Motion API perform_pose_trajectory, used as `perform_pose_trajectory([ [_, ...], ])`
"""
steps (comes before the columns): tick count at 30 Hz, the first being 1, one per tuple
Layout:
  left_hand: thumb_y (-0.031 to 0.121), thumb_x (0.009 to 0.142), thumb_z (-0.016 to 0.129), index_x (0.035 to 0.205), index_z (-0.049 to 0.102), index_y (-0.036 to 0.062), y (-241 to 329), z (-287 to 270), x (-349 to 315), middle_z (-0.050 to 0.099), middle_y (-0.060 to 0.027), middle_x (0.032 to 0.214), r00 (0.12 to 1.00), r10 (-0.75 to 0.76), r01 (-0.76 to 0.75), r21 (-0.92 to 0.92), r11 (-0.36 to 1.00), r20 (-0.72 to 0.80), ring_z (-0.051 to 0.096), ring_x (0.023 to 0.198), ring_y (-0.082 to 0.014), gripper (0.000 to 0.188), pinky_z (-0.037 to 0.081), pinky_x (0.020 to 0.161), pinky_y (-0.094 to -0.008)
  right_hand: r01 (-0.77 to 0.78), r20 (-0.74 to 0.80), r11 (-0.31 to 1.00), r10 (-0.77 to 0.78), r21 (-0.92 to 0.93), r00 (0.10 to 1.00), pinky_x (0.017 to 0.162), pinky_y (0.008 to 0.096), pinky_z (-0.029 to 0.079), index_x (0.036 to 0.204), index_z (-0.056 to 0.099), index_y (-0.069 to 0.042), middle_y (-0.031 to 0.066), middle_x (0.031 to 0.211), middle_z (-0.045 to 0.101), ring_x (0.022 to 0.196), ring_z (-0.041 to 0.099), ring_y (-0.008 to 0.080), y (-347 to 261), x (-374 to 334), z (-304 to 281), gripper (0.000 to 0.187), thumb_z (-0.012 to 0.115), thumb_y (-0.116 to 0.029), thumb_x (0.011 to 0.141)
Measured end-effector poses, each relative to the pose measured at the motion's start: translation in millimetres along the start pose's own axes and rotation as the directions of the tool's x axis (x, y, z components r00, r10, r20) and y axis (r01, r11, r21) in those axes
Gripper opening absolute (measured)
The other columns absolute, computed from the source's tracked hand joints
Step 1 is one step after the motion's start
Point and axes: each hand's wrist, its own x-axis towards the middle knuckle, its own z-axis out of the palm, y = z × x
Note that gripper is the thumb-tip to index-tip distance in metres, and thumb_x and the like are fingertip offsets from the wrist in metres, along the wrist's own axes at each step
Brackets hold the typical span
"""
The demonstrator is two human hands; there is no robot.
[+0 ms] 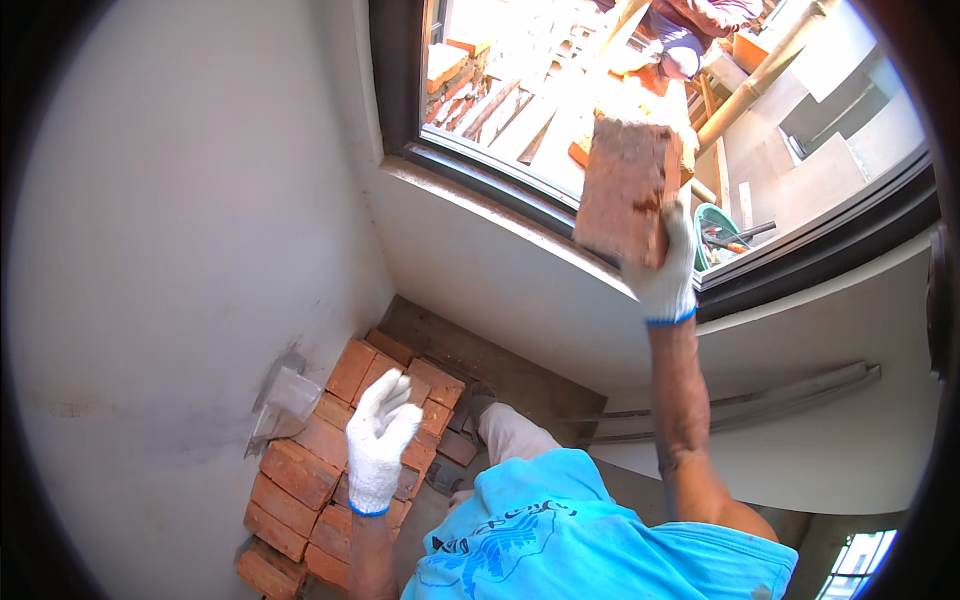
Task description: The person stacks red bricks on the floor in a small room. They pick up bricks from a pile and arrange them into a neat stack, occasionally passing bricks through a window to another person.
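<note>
My right hand (pixel 664 275), in a white knitted glove with a blue cuff, grips a reddish-brown brick (pixel 622 185) by its right edge. That arm is stretched out, and the brick is held up at the window opening, above the sill. My left hand (pixel 380 430), gloved the same way, hovers over the stacked bricks (pixel 300 473) on the floor. Its fingers are loosely bent and apart from the thumb, with nothing in them. Whether it touches the stack I cannot tell.
A dark window frame (pixel 400 95) and sill edge the opening. Outside, a person (pixel 685 45) bends among bricks, a bamboo pole (pixel 760 95) and a green basin (pixel 712 225). A grey electrical box (pixel 290 392) juts from the left wall. Long strips (pixel 760 405) lie along the right wall.
</note>
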Motion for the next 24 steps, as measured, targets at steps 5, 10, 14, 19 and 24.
perform_pose_trajectory([
  [5, 0.011, 0.097, 0.075, 0.145, 0.056, -0.0063, -86, -52, -29, 0.066, -0.0230, 0.136, 0.936, -0.249, 0.278, 0.088, 0.956, -0.248, 0.064, 0.125, -0.0288, 0.054, 0.050, 0.109, -0.0389, -0.021, -0.061, 0.847, -0.013, -0.531, 0.998, 0.099, 0.0326, 0.054, 0.135, 0.063, -0.003, 0.0086, 0.123, 0.069, 0.110, 0.068, 0.0179, -18, 149, -19, 0.055, 0.081, -0.025, 0.089],
  [10, 0.011, 0.093, 0.078, 0.140, 0.058, -0.0098, -158, -81, -87, 0.069, -0.0199, 0.127, 0.786, -0.444, 0.509, 0.043, 0.860, -0.431, 0.067, 0.115, -0.0258, 0.055, 0.054, 0.099, -0.0358, 0.131, 0.120, 0.084, -0.125, -0.988, 0.985, 0.093, 0.0396, 0.055, 0.130, 0.071, -0.003, 0.0127, 0.122, 0.071, 0.106, 0.069, 0.0268, 15, 229, -69, 0.062, 0.085, -0.040, 0.082],
  [14, 0.015, 0.091, 0.079, 0.138, 0.060, -0.0097, -181, -90, -135, 0.071, -0.0165, 0.118, 0.627, -0.560, 0.657, -0.020, 0.754, -0.542, 0.068, 0.098, -0.0209, 0.056, 0.056, 0.082, -0.0326, 0.176, 0.198, -0.236, -0.071, -0.956, 0.978, 0.094, 0.0443, 0.056, 0.133, 0.070, -0.007, 0.0195, 0.109, 0.075, 0.102, 0.072, 0.0380, 50, 256, -104, 0.076, 0.085, -0.049, 0.072],
  [19, 0.019, 0.090, 0.077, 0.132, 0.064, -0.0059, -214, -96, -191, 0.069, -0.0100, 0.103, 0.458, -0.690, 0.776, -0.126, 0.618, -0.561, 0.063, 0.076, -0.0181, 0.051, 0.054, 0.063, -0.0339, 0.074, 0.095, -0.332, -0.047, -0.940, 0.994, 0.090, 0.0466, 0.056, 0.138, 0.067, -0.009, 0.0221, 0.101, 0.073, 0.098, 0.071, 0.0402, 76, 274, -133, 0.081, 0.085, -0.049, 0.069],
  [24, 0.014, 0.096, 0.069, 0.075, 0.066, 0.0010, -211, -77, -204, 0.061, -0.0032, 0.070, 0.364, -0.750, 0.769, -0.276, 0.577, -0.552, 0.057, 0.062, -0.0138, 0.024, 0.048, 0.060, -0.0323, 0.120, 0.128, -0.623, 0.033, -0.773, 0.991, 0.097, 0.0556, 0.049, 0.149, 0.050, -0.002, 0.0218, 0.127, 0.062, 0.118, 0.061, 0.0405, 98, 270, -130, 0.081, 0.075, -0.044, 0.084],
])
